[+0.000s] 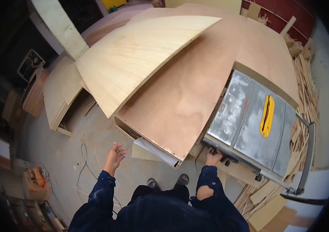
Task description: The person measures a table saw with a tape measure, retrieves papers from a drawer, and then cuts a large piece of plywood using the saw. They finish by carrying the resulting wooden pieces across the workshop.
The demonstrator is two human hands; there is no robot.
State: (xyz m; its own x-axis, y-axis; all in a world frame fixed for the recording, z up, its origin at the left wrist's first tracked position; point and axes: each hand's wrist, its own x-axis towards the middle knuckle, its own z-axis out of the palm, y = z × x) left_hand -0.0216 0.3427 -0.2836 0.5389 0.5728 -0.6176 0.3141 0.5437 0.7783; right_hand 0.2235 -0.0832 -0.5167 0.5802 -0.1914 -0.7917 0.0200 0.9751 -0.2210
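My left hand (115, 155) hangs in the air, palm turned inward and fingers apart, holding nothing. It is below the near corner of a pale plywood sheet (145, 50), which lies tilted across a reddish wooden worktop (176, 104). At the front edge of a grey table saw (245, 112), my right hand (213, 157) touches the underside near a dark knob (227, 163); its fingertips are partly hidden there. A yellow insert (267, 116) with a dark slot sits in the saw's metal top.
Wood offcuts (307, 89) are piled along the right wall, with more strips at the lower right. A cable (84, 164) trails over the floor. An orange tool (37, 176) rests at lower left. A pale pillar (62, 29) stands at upper left.
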